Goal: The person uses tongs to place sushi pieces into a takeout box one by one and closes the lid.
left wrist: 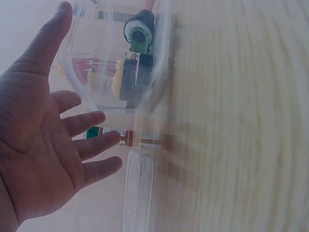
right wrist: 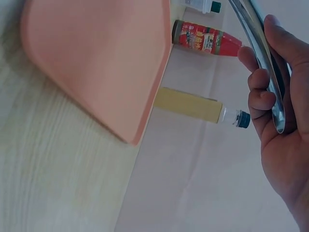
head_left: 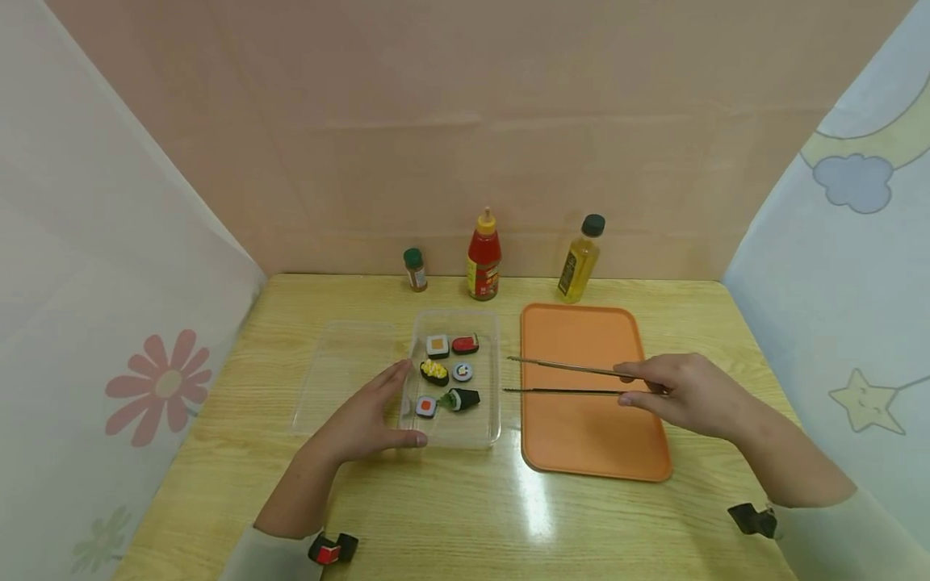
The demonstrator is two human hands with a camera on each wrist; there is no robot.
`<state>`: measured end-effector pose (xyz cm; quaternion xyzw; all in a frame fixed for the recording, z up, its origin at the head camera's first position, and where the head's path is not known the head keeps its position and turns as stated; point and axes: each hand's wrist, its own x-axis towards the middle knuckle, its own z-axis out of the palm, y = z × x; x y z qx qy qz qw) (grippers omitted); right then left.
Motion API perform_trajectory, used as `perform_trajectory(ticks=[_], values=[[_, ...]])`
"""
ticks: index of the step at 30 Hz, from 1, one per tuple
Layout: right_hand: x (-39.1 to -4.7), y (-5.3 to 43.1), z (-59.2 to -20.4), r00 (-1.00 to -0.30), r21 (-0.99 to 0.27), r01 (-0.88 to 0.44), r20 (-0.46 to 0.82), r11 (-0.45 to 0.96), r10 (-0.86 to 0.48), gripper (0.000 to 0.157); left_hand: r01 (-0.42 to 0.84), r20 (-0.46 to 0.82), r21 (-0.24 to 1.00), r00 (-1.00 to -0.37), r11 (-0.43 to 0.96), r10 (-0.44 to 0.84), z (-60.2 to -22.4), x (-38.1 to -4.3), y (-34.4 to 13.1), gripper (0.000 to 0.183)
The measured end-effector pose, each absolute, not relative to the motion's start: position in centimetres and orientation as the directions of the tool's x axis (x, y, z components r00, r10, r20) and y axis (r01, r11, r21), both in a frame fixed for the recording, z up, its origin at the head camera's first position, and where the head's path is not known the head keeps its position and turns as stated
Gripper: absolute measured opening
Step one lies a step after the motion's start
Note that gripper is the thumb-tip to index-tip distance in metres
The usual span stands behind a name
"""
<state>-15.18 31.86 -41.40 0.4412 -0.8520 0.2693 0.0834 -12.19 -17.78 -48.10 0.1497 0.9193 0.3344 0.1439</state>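
Note:
My right hand [head_left: 683,394] grips metal tongs [head_left: 574,391] over the orange tray [head_left: 596,444]. Their two arms stand apart, tips pointing left toward a clear plastic box [head_left: 488,428], with nothing between them. Inside the box lie several sushi pieces, among them a seaweed cone [head_left: 465,399], a yellow-topped piece [head_left: 434,372] and a red-topped piece [head_left: 465,344]. My left hand [head_left: 366,415] is at the box's left side, thumb near the front corner and fingers by the left rim. In the left wrist view its fingers [left wrist: 99,143] are spread and loosely extended.
A clear lid [head_left: 341,371] lies on the table left of the box. Along the back stand a small green-capped spice jar [head_left: 416,270], a red sauce bottle [head_left: 483,262] and an oil bottle [head_left: 579,262]. Fabric walls enclose the wooden table [head_left: 436,508] on three sides.

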Motion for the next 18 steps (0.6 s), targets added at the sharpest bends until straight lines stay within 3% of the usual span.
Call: perform_trajectory(ticks=[10,18], values=[[-14.2,34.6,-42.6,-0.615,-0.340,-0.789,0.451,0.512,-0.647,0.047,0.172,-0.168,0.665,-0.914,0.727,0.370,-48.2,-12.2,-17.7,0.127],[-13.2,36.6,-43.6,-0.688,-0.351,-0.723,0.451,0.595,-0.569,0.050,0.172,-0.168,0.667,-0.914,0.725,0.370,-48.3,-12.2,-17.8,0.129]])
